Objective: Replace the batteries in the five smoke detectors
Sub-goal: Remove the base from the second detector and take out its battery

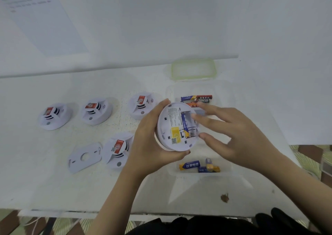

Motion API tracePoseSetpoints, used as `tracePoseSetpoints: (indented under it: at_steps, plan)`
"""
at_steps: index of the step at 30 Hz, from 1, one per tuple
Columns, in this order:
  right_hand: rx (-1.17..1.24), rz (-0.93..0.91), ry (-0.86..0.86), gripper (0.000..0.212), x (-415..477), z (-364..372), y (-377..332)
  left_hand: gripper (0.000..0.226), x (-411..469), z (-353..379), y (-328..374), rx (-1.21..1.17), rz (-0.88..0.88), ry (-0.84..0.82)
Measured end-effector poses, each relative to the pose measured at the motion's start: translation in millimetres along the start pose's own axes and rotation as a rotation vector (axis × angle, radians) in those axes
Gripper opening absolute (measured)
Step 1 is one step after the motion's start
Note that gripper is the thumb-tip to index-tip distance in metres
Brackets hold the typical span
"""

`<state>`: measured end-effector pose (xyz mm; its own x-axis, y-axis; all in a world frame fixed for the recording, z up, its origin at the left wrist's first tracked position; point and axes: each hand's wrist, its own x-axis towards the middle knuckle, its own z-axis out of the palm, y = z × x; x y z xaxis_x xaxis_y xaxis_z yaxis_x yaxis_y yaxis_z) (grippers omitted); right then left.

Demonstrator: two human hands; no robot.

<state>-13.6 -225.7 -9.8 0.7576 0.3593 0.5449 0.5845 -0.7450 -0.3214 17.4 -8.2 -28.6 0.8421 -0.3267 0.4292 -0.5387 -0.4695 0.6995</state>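
My left hand [149,145] grips a white round smoke detector [170,127] turned back side up, its battery bay open with a blue battery [185,124] seated in it. My right hand [231,130] hovers over the bay, fingers spread, index tip touching near the bay's empty slot. Three other detectors sit face up in a row at the left [53,115], [96,110], [141,104], and one more [117,149] lies nearer me. A loose mounting plate [84,156] rests beside it.
A clear plastic box [224,170] under my hands holds several batteries at its far end [196,99] and near end [199,166]. Its green-rimmed lid [193,69] lies behind. A printed sheet [36,15] is on the wall. The table's front edge is close to me.
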Motion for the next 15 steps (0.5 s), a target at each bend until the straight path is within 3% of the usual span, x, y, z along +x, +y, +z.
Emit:
tracePoseSetpoints:
  at_steps: [4,8,15]
  plan:
    - [-0.064,-0.073,-0.072,0.039,10.9,-0.9,-0.2,0.099,3.2,1.2,8.5,-0.035,0.056,-0.026]
    - [0.047,-0.048,-0.116,0.043,10.2,-5.0,2.3,0.102,3.9,-0.4,9.0,-0.018,0.056,-0.054]
    - [0.051,-0.050,-0.108,0.046,9.3,-3.4,4.5,0.097,6.3,-1.4,15.1,-0.027,0.055,-0.079]
